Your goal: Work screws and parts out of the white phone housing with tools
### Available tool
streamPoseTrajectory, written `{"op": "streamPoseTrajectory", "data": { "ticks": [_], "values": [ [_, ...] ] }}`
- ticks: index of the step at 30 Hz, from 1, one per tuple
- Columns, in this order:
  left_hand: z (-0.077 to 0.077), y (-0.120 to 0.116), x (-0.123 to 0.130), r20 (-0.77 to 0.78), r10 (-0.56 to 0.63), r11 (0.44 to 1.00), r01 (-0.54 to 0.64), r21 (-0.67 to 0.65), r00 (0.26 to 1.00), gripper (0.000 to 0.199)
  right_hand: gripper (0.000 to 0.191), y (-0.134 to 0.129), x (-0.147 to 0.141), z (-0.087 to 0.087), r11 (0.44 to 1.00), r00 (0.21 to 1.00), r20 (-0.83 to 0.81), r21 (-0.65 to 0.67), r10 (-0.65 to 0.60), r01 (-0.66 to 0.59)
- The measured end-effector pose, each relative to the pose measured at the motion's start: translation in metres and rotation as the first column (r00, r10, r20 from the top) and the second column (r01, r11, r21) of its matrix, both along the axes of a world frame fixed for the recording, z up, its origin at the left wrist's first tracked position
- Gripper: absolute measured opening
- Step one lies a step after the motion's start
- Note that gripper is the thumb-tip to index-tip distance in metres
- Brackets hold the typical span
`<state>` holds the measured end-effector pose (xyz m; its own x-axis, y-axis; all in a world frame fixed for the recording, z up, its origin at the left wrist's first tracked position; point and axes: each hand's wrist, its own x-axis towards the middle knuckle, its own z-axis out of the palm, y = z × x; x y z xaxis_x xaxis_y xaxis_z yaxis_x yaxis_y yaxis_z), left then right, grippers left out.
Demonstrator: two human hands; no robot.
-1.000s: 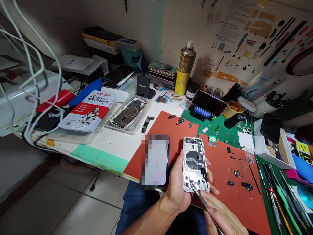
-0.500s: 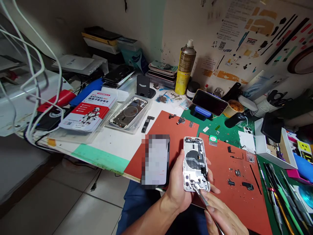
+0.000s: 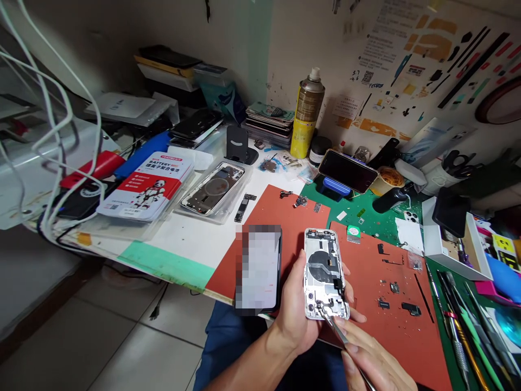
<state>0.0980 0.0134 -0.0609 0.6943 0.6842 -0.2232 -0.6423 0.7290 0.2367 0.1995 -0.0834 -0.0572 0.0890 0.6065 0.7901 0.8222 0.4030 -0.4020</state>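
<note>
The opened phone housing [image 3: 325,274] sits in our left hand [image 3: 295,309], held just above the near edge of the desk [image 3: 195,241], over the red mat [image 3: 366,282]. Its inside faces up: we see a round coil, a black flex strip and the camera openings at the end nearest to us. Our left hand wraps it from the left side, thumb along the left rim and fingertips showing past the right rim, so the hand is closed around the housing.

Our right hand [image 3: 368,361] comes in from the lower right and pinches a pair of metal tweezers [image 3: 336,328] between thumb and fingers. The tips of the tweezers touch the inside of the housing at its near end, close to the camera openings. Whether they grip a part there is too small to tell.

Just left of the housing, a second phone [image 3: 258,269] lies screen up at the near edge of the desk, partly on the red mat. Small black parts lie scattered on the mat to the right. Along the right edge lies a row of hand tools [image 3: 459,320]. Toward the far edge stand a yellow spray can [image 3: 307,111] and a dark phone on a blue stand [image 3: 348,171]. On the left part of the desk lie another open housing [image 3: 214,187] and a red and white battery box [image 3: 148,184].
</note>
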Motion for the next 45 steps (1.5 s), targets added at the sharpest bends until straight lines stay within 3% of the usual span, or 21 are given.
{"op": "streamPoseTrajectory", "data": {
  "ticks": [19, 34, 41, 45],
  "values": [
    [0.002, -0.001, -0.002, 0.027, 0.002, 1.000, -0.002, -0.004, 1.000, 0.079, 0.031, -0.003, 0.012, -0.006, 0.996, 0.993, 0.088, -0.045, 0.075, -0.071],
    [0.001, -0.001, 0.000, -0.001, -0.008, 1.000, 0.008, -0.018, 1.000, 0.080, 0.032, 0.002, 0.023, 0.005, 0.976, 0.941, 0.259, -0.088, 0.216, -0.200],
    [0.001, -0.001, 0.000, 0.001, -0.006, 1.000, 0.006, -0.006, 1.000, 0.079, 0.043, -0.004, 0.023, -0.004, 0.983, 0.950, 0.260, -0.101, 0.172, -0.150],
    [-0.001, -0.002, -0.001, 0.018, 0.005, 1.000, -0.005, 0.011, 1.000, 0.079, 0.041, -0.005, 0.024, 0.001, 0.985, 0.963, 0.224, -0.113, 0.151, -0.128]
  ]
}}
